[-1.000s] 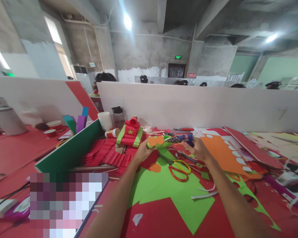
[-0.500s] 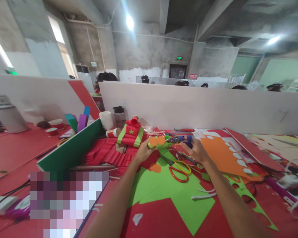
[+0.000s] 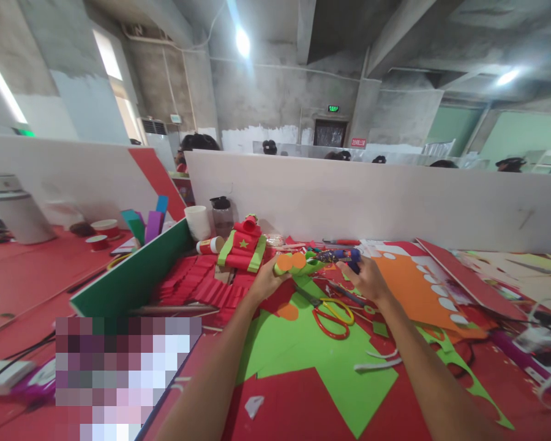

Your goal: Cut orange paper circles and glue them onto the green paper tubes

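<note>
My left hand [image 3: 267,282] is closed around a small paper craft piece [image 3: 296,263] of green paper with orange round parts, held above the table. My right hand [image 3: 367,278] grips a blue glue gun [image 3: 342,255], whose tip points left at the craft piece. Red-and-yellow-handled scissors [image 3: 331,316] lie on a green paper sheet [image 3: 312,361] just below both hands. A red and green paper model [image 3: 243,248] with a yellow star stands behind my left hand.
An orange sheet [image 3: 408,282] with white ovals lies to the right. A green board [image 3: 133,275] leans at the left beside folded red strips [image 3: 193,282]. A white cup [image 3: 197,222] and a dark bottle [image 3: 221,214] stand by the white partition [image 3: 371,196]. Other people's heads show behind it.
My right hand has brought the glue gun slightly left, closer to the craft piece. My left hand has stayed put.
</note>
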